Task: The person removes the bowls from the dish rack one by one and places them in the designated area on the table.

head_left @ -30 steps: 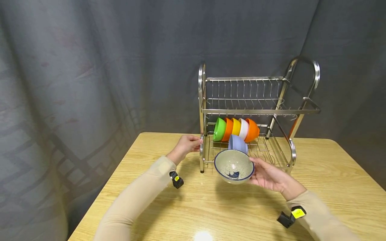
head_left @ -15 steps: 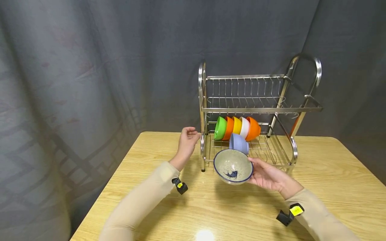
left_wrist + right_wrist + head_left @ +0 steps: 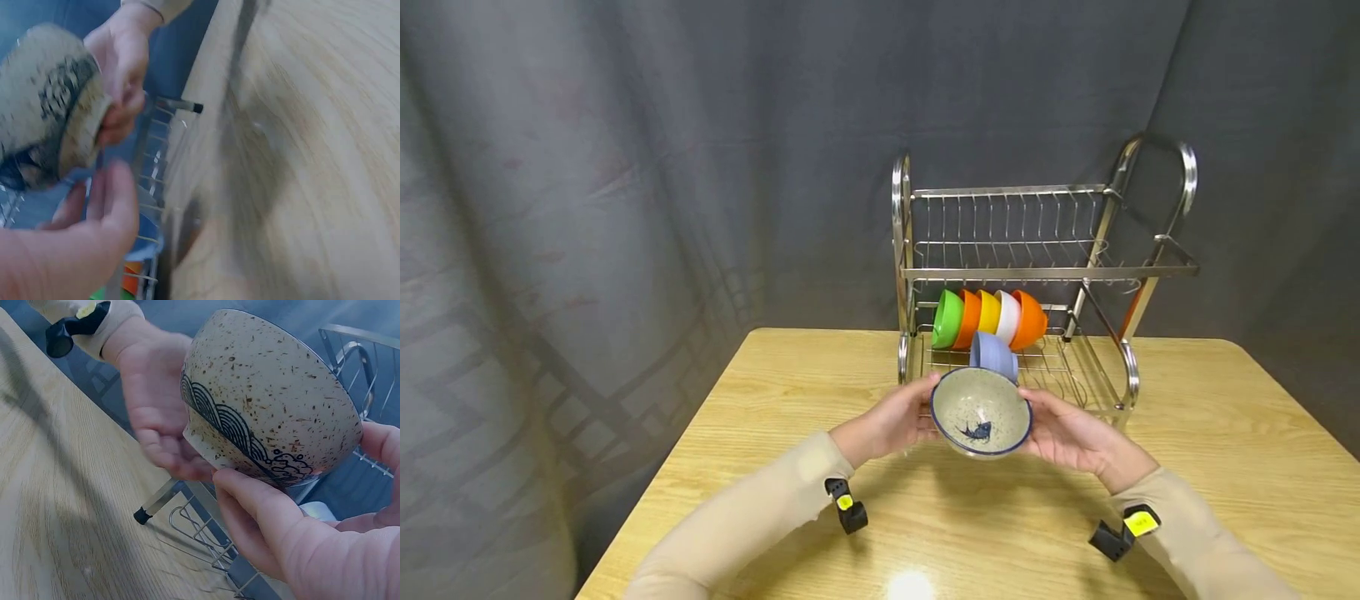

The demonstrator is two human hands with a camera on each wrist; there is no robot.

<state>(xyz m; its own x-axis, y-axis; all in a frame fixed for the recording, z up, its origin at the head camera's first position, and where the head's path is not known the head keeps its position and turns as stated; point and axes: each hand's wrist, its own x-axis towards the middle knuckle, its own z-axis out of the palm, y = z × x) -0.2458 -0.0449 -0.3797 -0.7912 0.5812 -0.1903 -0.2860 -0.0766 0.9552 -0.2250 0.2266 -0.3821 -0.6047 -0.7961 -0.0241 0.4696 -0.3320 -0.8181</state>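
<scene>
With right hand (image 3: pixel 1070 437) pinching and left hand (image 3: pixel 891 425) relaxed alongside — seemingly partway done: beyond both hands, rack (image 3: pixel 1051 273) already loaded with row of five bowls (image 3: pixel 988 319); between both hands, pinched from right, speckled bowl (image 3: pixel 979 407), apparently left to place — farther off, lavender bowl (image 3: pixel 993 354) already in.

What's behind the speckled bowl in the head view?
Behind the speckled bowl, a blue bowl and a row of coloured bowls show on the rack. The blue bowl's lower edge is covered.
</scene>
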